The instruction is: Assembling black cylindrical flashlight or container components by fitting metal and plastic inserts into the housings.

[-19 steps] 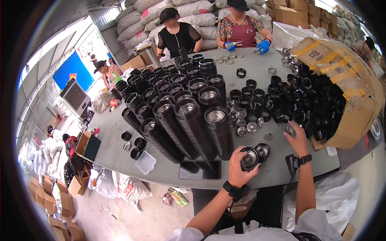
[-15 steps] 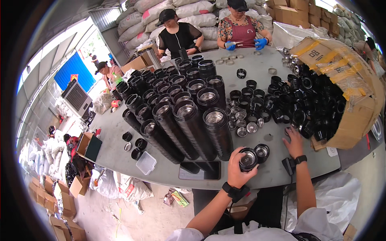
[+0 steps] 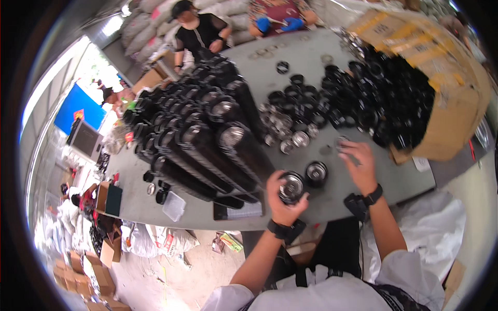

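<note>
My left hand [image 3: 282,207] is closed around a black round cap [image 3: 291,187] with a shiny metal inside, held over the near part of the table. A second black cap with a metal centre [image 3: 316,173] stands on the table just right of it. My right hand [image 3: 361,165] pinches a small round silvery piece [image 3: 342,143] between thumb and fingers, in front of the heap of black rings. Blur hides the finer detail of that piece. Several tall black ribbed tubes [image 3: 244,147] with metal-lined mouths stand left of my hands.
Loose metal discs [image 3: 300,139] and black rings [image 3: 306,93] lie beyond my hands. A taped cardboard box [image 3: 456,119] spills black rings on the right. A phone [image 3: 238,210] and a clear plastic lid [image 3: 174,207] lie near the front edge. Two people work across the table [image 3: 197,224].
The view has shifted and tilted. My right hand has risen off the table with the small silvery piece in its fingers. My left hand still holds the black cap.
</note>
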Action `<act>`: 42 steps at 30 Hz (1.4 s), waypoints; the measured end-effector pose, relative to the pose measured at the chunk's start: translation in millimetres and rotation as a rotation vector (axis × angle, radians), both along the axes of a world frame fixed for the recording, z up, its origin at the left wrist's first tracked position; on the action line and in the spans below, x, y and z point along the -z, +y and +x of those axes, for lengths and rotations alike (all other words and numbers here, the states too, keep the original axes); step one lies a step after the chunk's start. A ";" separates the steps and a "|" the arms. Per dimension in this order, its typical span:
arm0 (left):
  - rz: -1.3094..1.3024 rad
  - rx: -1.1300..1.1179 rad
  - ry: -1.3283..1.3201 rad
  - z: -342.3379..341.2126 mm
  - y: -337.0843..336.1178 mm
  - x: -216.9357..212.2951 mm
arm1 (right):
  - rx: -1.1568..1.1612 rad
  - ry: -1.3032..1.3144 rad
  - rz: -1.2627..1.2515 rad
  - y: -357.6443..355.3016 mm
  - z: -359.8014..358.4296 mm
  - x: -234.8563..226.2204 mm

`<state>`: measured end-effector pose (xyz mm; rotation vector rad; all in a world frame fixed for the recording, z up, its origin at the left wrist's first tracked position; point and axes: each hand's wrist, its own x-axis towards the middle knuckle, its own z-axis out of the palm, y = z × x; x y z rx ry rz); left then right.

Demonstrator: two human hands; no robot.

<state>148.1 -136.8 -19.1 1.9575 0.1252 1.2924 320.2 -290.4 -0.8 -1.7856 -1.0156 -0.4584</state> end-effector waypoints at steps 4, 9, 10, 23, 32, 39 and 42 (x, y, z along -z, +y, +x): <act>0.009 -0.018 -0.034 1.0 4.4 3.3 | -0.183 -0.036 -0.309 17.2 -25.6 -0.9; 0.025 0.017 -0.025 8.2 0.7 10.3 | -0.214 -0.006 -0.584 14.7 -36.9 10.2; 0.025 0.018 -0.043 8.8 0.1 10.3 | -0.222 0.014 -0.543 15.5 -39.3 15.6; 0.100 0.010 0.019 -0.4 9.3 9.7 | -0.318 0.333 -0.390 24.0 -32.4 12.5; 0.028 0.033 -0.031 0.0 3.9 6.9 | -0.096 0.585 -0.008 12.5 -26.9 14.2; -0.021 0.052 -0.035 1.6 1.6 4.6 | 0.080 0.210 -0.392 -27.1 0.2 29.5; -0.006 0.036 -0.007 -0.4 3.3 6.9 | 0.086 0.476 -0.427 -20.0 -14.4 2.9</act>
